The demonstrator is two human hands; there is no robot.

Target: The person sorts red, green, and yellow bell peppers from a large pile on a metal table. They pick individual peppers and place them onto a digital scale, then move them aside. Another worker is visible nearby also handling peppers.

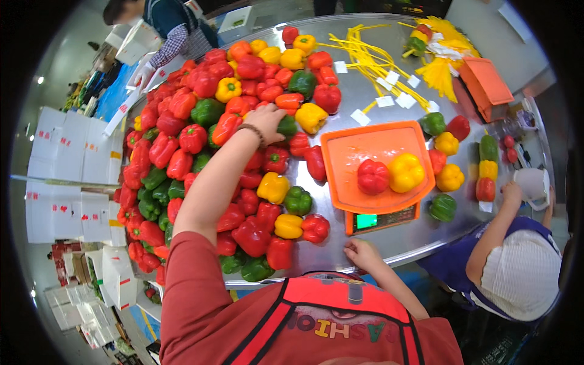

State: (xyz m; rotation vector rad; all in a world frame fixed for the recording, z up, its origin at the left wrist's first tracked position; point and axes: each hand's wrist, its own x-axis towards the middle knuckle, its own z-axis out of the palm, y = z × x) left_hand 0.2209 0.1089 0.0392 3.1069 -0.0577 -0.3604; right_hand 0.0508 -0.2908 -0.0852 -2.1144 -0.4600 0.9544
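Observation:
My left hand [267,122], with a beaded bracelet at its wrist, reaches into a broad heap of bell peppers. Its thumb and fingers are around a green bell pepper [287,127], partly hidden by the hand. My right hand [362,254] rests with curled fingers by the near edge of the metal table [319,260], holding nothing visible. Just beyond it stands an orange scale [383,221] with a lit green display. In its orange tray [372,132], a red bell pepper [373,177] and a yellow bell pepper [406,172] sit side by side.
Loose peppers [449,177] lie right of the scale, near a row of three peppers [488,160]. Tagged yellow strips [369,59] and an orange bin [488,86] are at the back. One co-worker [515,269] stands at right, another [175,32] at far left.

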